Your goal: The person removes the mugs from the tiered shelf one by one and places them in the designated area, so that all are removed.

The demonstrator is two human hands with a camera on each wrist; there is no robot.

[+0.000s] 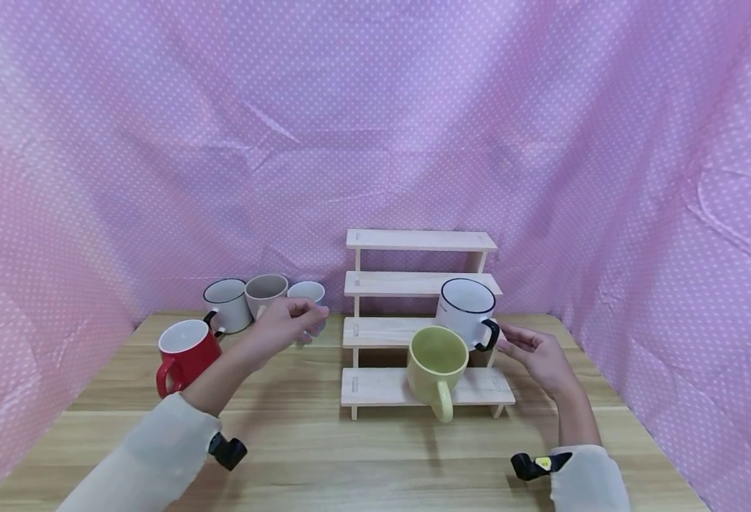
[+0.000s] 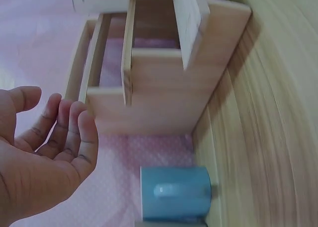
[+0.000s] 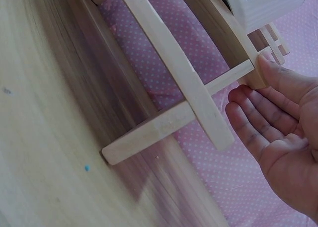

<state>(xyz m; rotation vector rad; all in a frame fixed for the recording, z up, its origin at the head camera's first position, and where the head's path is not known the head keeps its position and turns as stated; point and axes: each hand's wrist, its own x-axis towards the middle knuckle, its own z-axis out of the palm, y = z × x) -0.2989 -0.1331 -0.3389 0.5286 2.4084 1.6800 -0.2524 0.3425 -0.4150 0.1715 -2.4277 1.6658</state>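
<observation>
A stepped wooden shelf [image 1: 375, 384] stands on the table. On its lowest step is a yellow-green mug [image 1: 437, 363], handle toward me. One step up sits a white mug with a black rim and handle [image 1: 465, 313]. My right hand [image 1: 538, 359] is at the shelf's right end; in the right wrist view its thumb and fingers [image 3: 243, 95] pinch the end of a shelf board. My left hand [image 1: 282, 327] hovers left of the shelf with its fingers loosely bent and nothing in them. Behind it, partly hidden, is a blue cup [image 2: 176, 192].
To the left stand a red mug [image 1: 190, 355], a ribbed white mug with a dark rim [image 1: 231, 316] and a beige mug [image 1: 267, 288]. A pink dotted cloth [image 1: 375, 142] hangs behind the wooden table [image 1: 375, 462].
</observation>
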